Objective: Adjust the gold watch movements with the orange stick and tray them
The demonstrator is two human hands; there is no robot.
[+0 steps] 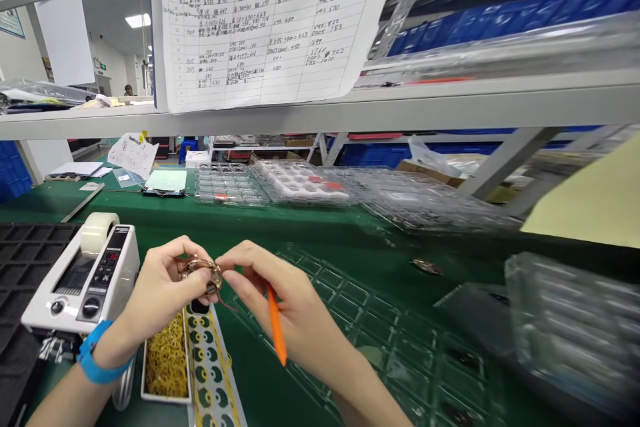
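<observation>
Left hand pinches a round metal part mid-frame, apparently steadying it for the right hand's pinching fingertips.

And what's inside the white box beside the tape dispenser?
Thin, tangled yellow pieces fill the white box, burying its bottom; the left hand hides its far end.

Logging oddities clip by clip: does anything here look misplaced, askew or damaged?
One small metallic part lies loose on the green table, outside the clear compartment tray, so it may be misplaced. Nothing else stands out.
</observation>
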